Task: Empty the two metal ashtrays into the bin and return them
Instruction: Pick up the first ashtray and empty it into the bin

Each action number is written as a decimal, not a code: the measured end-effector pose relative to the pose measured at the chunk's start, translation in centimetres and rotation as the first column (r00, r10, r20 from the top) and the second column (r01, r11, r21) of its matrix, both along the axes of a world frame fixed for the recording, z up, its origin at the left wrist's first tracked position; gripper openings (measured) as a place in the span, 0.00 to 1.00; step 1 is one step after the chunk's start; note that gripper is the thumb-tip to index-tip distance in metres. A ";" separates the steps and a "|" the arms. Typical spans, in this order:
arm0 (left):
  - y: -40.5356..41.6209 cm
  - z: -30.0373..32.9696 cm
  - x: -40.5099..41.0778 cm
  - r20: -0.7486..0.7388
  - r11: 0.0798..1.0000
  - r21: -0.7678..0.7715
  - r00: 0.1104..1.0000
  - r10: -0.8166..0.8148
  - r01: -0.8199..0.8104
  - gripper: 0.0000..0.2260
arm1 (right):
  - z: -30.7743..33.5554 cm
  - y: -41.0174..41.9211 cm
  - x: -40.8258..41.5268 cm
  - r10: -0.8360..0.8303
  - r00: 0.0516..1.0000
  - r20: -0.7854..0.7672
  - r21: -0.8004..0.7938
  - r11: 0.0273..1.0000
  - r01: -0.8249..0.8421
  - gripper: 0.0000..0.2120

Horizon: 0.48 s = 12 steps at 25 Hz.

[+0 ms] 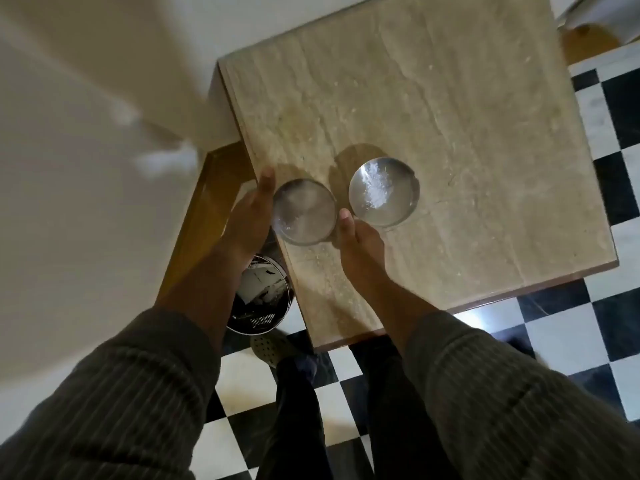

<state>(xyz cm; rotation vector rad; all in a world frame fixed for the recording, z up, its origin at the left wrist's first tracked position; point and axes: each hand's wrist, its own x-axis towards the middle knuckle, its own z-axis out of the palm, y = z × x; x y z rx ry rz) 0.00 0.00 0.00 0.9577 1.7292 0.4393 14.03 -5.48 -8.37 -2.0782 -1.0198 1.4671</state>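
Two round metal ashtrays are over the beige stone table. The left ashtray is at the table's left edge, cupped from the left by my left hand with the thumb on its rim. The right ashtray holds white ash and is held at its near rim by my right hand. Whether either ashtray rests on the table or is lifted off it I cannot tell. The metal bin stands on the floor below the left ashtray, partly hidden by my left forearm.
The bin holds paper scraps. A wooden frame stands left of the table beside a pale wall. The floor is black-and-white checkered tile. My legs and one shoe are at the table's near edge.
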 end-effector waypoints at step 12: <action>-3.3 -6.2 -3.8 0.146 0.962 -0.241 0.975 0.165 -0.127 0.46 | -2.9 -0.1 -4.0 0.009 0.998 0.060 -0.212 0.977 0.004 0.13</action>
